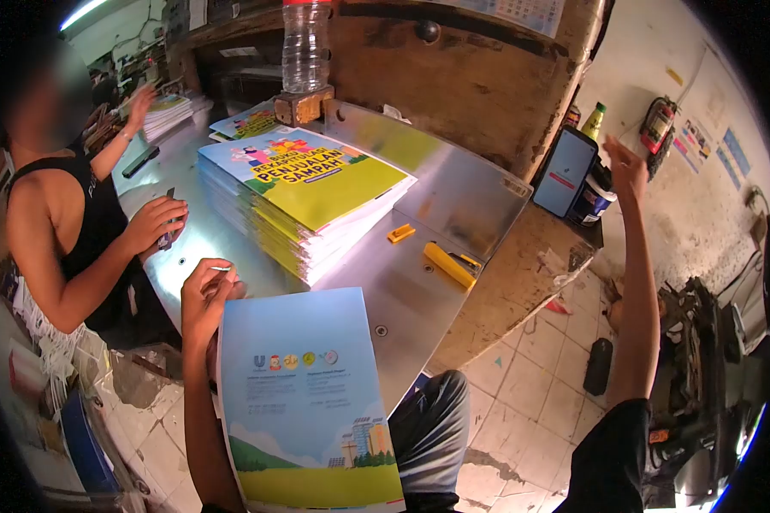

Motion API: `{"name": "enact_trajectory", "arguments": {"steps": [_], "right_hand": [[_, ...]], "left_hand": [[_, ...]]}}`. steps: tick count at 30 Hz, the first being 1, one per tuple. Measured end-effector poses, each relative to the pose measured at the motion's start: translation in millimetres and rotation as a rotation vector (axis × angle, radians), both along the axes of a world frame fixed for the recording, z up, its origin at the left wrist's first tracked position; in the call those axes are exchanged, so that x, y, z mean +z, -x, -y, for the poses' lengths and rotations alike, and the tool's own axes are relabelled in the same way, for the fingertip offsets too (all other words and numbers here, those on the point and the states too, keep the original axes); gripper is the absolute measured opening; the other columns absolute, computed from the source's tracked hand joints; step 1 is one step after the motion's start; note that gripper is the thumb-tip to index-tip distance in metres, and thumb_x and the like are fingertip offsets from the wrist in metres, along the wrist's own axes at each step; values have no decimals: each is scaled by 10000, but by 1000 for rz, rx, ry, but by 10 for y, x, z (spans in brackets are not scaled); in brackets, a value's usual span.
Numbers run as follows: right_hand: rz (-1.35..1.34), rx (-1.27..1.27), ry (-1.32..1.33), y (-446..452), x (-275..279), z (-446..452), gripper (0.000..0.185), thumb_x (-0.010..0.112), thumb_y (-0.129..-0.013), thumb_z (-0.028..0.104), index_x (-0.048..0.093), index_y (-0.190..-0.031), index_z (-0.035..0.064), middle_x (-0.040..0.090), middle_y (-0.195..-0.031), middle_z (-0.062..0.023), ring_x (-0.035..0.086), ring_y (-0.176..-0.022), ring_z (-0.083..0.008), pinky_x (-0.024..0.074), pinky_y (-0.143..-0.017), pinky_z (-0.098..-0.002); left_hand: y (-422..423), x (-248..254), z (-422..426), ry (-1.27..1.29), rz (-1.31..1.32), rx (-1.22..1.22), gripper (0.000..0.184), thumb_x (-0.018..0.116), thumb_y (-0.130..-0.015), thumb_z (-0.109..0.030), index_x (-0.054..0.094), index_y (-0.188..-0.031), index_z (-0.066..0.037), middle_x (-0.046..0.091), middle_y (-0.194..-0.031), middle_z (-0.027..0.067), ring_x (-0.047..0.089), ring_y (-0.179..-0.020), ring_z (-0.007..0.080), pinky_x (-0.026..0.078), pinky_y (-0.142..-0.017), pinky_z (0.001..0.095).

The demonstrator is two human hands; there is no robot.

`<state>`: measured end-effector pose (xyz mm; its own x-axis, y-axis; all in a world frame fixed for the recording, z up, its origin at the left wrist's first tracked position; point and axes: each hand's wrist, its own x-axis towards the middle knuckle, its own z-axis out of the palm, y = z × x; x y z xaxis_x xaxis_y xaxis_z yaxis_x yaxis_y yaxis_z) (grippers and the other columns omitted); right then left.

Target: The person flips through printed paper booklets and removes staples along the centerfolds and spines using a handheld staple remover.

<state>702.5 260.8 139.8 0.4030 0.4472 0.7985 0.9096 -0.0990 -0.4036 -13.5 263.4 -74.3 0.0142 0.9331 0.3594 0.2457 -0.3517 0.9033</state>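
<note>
My left hand (205, 299) is raised at the near edge of the metal table, its fingers loosely curled with a gap to the thumb. Close beside it, a booklet (304, 410) with a blue sky and green field lies over my lap, its left edge against my left forearm. My right hand (629, 171) is lifted at the right, near a phone (565, 171), with bent fingers and nothing visible in them. Ahead stands a tall stack of booklets (316, 184) with a colourful cover. To its right lie a yellow stapler (451, 265) and a small yellow piece (400, 232).
At the left, another person (60, 214) holds a dark object (171, 222). A plastic bottle (305, 47) stands on a wooden block behind the stack. More booklets (167, 115) lie farther back. A dark tub (592, 201) is behind the phone; a fire extinguisher (657, 124) hangs on the wall.
</note>
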Motion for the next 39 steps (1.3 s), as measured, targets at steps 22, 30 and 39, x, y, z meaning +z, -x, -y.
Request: {"name": "enact_trajectory", "arguments": {"steps": [22,30,39], "right_hand": [[322,1363,689,4226,-1469,1437,562,736,-940,296,573,-1364,-35,636,-1298,-300,596,-1256,-460,464,-1090,-517],[74,1440,717,4562,-802,1915,516,730,-954,256,562,-1286,-101,671,-1126,-347,709,-1022,-460,575,-890,-483],[-250,1486,921,4388,-609,2037,784,784,-903,420,391,-1301,-130,583,-1174,-297,662,-1055,-377,516,-953,-444]], "left_hand": [[102,333,2422,768,526,212,516,610,-1033,-427,592,-1389,-54,714,-1152,50,681,-977,126,562,-846,299],[-335,436,2607,517,888,-150,833,757,-943,-352,335,-1554,27,725,-1136,67,695,-949,106,553,-843,241],[-903,342,2427,454,912,-339,1139,908,-753,-469,279,-1571,14,706,-1246,102,695,-1082,152,545,-973,297]]}}
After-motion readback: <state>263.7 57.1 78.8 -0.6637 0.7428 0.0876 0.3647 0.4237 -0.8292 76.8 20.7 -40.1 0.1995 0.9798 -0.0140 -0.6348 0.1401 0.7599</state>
